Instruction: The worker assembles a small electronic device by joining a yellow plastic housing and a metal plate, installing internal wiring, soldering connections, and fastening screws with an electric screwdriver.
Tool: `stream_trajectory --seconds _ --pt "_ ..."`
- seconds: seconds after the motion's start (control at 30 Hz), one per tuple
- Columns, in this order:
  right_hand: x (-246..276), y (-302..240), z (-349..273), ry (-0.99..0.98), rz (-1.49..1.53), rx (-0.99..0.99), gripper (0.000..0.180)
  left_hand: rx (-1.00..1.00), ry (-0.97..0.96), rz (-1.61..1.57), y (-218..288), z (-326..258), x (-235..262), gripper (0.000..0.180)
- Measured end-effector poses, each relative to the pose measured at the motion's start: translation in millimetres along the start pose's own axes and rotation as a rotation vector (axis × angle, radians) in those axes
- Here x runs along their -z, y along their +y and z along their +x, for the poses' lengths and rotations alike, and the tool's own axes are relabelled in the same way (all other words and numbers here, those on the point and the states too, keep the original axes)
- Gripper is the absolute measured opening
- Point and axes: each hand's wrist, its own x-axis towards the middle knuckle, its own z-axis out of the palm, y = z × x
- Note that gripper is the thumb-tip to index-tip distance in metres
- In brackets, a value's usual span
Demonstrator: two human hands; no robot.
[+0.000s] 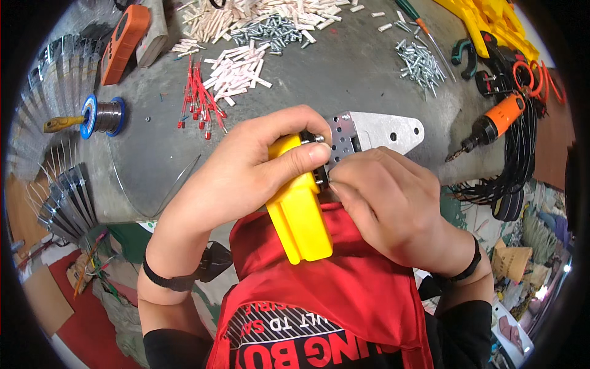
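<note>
My left hand (249, 163) is closed round the top of a yellow plastic housing (304, 224), its thumb and fingers at a dark end fitted with short metal posts. From that end a perforated metal bracket (340, 138) runs to a flat grey tapered plate (390, 131) with holes, which points away to the right. My right hand (393, 200) is closed in a pinch at the near side of the dark end, just below the bracket. Whatever its fingertips hold is hidden. The housing's lower end hangs over my red apron (319, 289).
On the grey table (276, 86) lie screws (421, 64), pale strips (236, 71) and red-tipped leads (200, 101). A solder spool (109, 117) and an orange meter (126, 44) stand left. To the right are an orange power driver (495, 123), black cables (521, 147), pliers (466, 56) and a screwdriver (430, 37).
</note>
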Motion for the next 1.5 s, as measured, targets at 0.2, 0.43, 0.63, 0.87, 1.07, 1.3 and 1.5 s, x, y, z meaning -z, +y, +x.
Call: stream_trajectory --seconds 0.2,0.43,0.63,0.87,1.07,1.3,1.5 --pt "14 -13 -13 -0.007 -0.076 -0.049 0.036 -0.091 0.075 0.168 -1 -2 -8 0.016" --pt "100 96 -86 0.74 -0.605 -0.927 0.064 -0.12 0.105 0.17 -1 -1 -8 0.013" --pt "101 146 -63 1.221 0.223 -0.722 0.083 -0.047 0.1 0.077 0 -3 -9 0.012" --pt "74 74 -35 0.885 1.815 -0.096 0.06 0.007 0.105 0.113 -8 -15 -5 0.013" --pt "25 49 -16 1.007 1.521 -0.469 0.048 -0.056 0.064 0.101 2 -6 -4 0.02" --pt "12 56 -12 1.056 1.674 -0.403 0.039 -0.041 0.073 0.089 0 2 -4 0.022" --pt "5 44 -20 1.108 1.785 -0.395 0.036 -0.066 0.048 0.055 -6 -5 -6 0.025"
